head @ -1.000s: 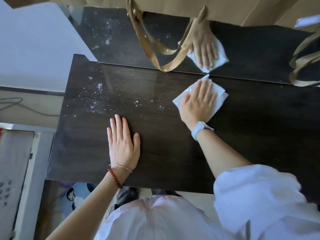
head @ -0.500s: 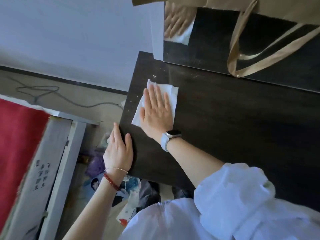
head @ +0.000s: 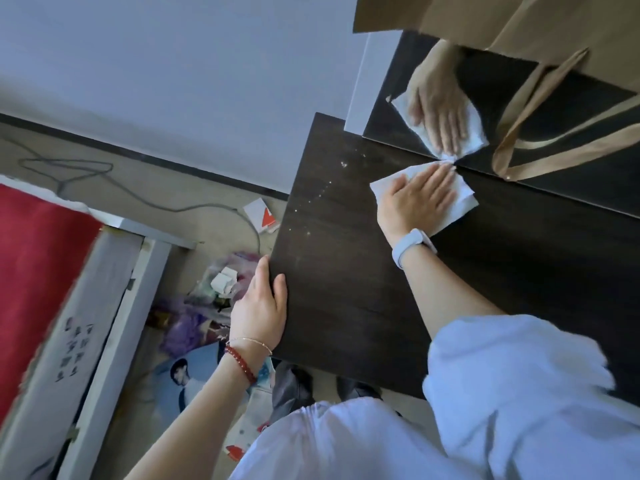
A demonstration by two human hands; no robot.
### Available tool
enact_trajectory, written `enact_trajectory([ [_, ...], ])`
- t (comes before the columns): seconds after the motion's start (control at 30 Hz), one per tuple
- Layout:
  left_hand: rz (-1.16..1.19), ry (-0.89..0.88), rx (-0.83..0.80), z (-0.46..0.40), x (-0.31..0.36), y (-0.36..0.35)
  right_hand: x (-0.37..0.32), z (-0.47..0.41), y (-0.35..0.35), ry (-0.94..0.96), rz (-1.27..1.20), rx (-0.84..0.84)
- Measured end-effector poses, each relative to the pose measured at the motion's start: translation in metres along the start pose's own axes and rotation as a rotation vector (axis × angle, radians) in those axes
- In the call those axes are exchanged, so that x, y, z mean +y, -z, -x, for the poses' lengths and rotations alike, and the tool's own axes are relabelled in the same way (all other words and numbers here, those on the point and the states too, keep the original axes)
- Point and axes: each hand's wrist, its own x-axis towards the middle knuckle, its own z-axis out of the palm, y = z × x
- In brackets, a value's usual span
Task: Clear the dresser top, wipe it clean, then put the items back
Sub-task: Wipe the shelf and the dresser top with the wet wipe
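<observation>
The dark wooden dresser top [head: 346, 271] fills the right half of the view. Pale dust specks [head: 322, 195] remain near its left edge. My right hand [head: 415, 199] lies flat with straight fingers on a white tissue [head: 457, 206], pressing it against the top close to the mirror's base. My left hand [head: 261, 306] rests on the dresser's left edge, thumb on the top and fingers down the side. Nothing else stands on the top.
A mirror [head: 571, 109] rises at the back of the dresser and reflects my hand and tissue. A brown paper bag with ribbon handles [head: 540, 133] hangs over it. On the floor to the left lie a cable [head: 138, 195], a small carton [head: 261, 216], bags and papers [head: 207, 306], beside a red-covered bed [head: 34, 271].
My right hand slid the tissue left across the dusty patch, then back right and toward the mirror. My left hand moved from flat on the top to the dresser's left edge.
</observation>
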Motion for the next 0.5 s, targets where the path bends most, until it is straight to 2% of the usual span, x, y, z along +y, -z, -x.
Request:
enact_trajectory([
  [0.07,-0.006,-0.002,-0.01,-0.001,-0.002,0.0,-0.029,0.01,-0.007,0.108,-0.002,-0.015],
  [0.27,-0.008,0.006,-0.025,-0.003,-0.006,-0.001,-0.084,0.025,-0.025,0.639,0.117,-0.062],
  [0.4,0.028,-0.013,-0.022,-0.003,-0.008,-0.002,-0.076,0.014,-0.024,0.841,0.189,-0.072],
  [0.5,0.099,-0.029,0.002,-0.001,-0.01,-0.001,-0.053,0.05,-0.02,1.02,0.111,-0.117],
])
